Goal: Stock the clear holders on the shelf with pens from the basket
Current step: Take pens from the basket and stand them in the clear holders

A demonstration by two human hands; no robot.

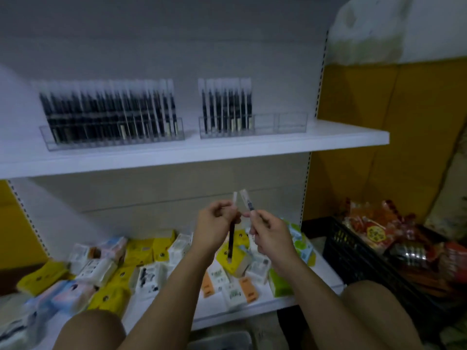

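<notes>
Dim shop shelving in white fills the view, with a person crouched before it. Up and to the left of the hands, on the upper shelf [328, 140], the left clear holder [111, 142] stands packed with dark pens in clear sleeves. Directly above the hands, the right clear holder [278, 123] is filled only in its left part; its right compartments are bare. Below and around the hands, the lower shelf carries a scatter of small tissue packs [141, 248]. The left hand [214, 228] pinches a sleeved pen [231, 238] near its top, the pen hanging almost upright. Just beside it, the right hand [270, 233] grips a second pen [249, 202], tip tilted up and leftward, its sleeve nearly touching the first. Right of the hands sits a black crate [353, 251] of red snack packets. A grey container [222, 339] lies below the wrists; whether it is the basket is unclear. The step in hand looks like sorting two pens before placing. Next, each pen likely needs lifting, turning upright and dropping into a bare slot above.
</notes>
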